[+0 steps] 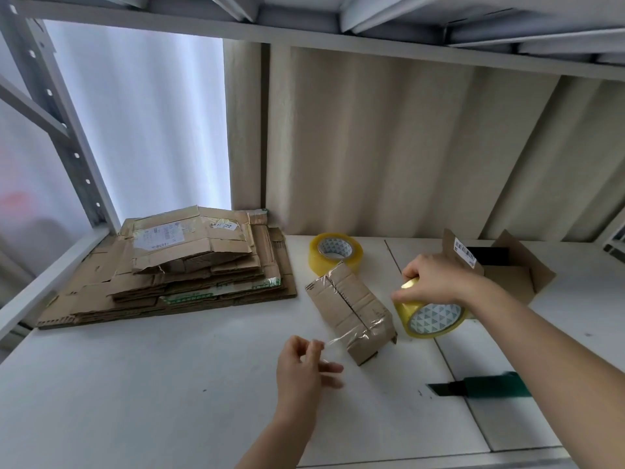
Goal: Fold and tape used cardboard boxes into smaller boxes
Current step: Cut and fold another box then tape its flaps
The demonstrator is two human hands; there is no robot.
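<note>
A small folded cardboard box lies on the white table, with clear tape across its near end. My left hand pinches the loose end of that clear tape strip just left of the box. To the right of the box, my right hand grips a yellowish roll of clear tape from above. The roll stands tilted on the table next to the box.
A stack of flattened cardboard boxes lies at the back left. A second tape roll sits behind the small box. An open cardboard box stands at the back right. A green-handled knife lies near the right front. A shelf hangs overhead.
</note>
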